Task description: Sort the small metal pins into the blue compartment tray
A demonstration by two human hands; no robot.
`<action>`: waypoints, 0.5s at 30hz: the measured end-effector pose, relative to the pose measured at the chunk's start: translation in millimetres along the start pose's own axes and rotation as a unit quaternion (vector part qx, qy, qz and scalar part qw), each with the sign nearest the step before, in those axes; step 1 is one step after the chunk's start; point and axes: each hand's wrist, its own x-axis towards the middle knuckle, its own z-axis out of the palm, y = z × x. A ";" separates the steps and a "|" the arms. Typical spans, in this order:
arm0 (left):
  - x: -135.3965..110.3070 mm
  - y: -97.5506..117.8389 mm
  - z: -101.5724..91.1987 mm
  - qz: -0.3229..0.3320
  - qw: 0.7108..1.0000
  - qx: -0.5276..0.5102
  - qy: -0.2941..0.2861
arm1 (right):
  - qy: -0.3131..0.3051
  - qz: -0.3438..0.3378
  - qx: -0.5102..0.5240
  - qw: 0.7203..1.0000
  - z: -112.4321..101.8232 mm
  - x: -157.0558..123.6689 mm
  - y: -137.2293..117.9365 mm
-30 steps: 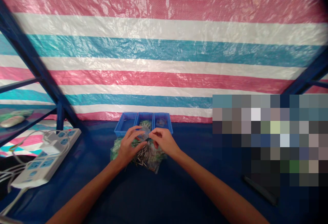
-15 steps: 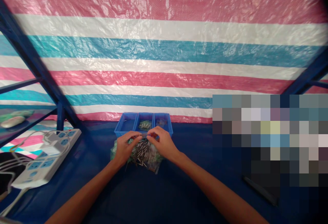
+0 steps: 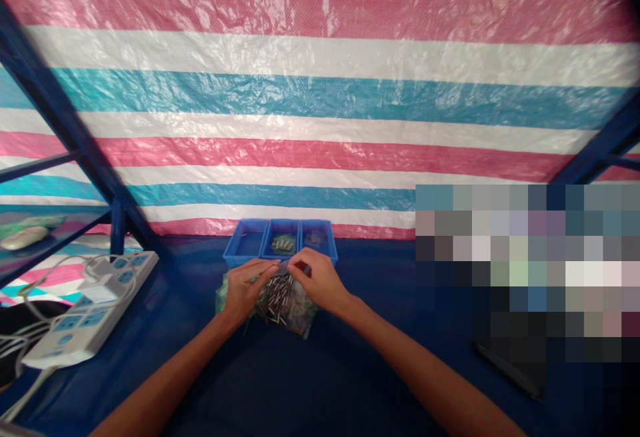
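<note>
Pin pile (image 3: 274, 294) on tabletop (image 3: 320, 384) lies between both hands, just short of the 3 bins (image 3: 260, 242), pins mostly running near-to-far. Left hand (image 3: 245, 288) rests half-open on its left edge, gripping nothing visible, while right hand (image 3: 318, 282) is at its top, fingertips pinched, contents too small to tell.

The loose heap of thin silver metal pins (image 3: 274, 296) lies jumbled on a spread of small clear plastic bags with greenish contents (image 3: 299, 312), both resting on the dark blue table cover (image 3: 310, 384) just in front of the three-compartment blue plastic tray (image 3: 235, 250).
</note>
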 end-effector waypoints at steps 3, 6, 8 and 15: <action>-0.8 -4.4 -0.5 -0.016 1.000 0.010 0.017 | 0.000 -0.001 0.002 1.000 -1.2 0.1 -2.0; -1.9 -5.7 -0.5 -0.023 1.000 0.015 0.006 | -0.006 -0.005 0.001 1.000 -0.5 -0.4 -2.2; -2.3 -3.9 -0.5 -0.019 1.000 0.012 -0.004 | -0.008 -0.008 -0.002 1.000 0.4 -0.7 -1.4; -0.1 0.8 -2.3 -0.008 1.000 0.016 0.019 | -0.019 0.005 -0.004 1.000 1.1 -0.1 -0.6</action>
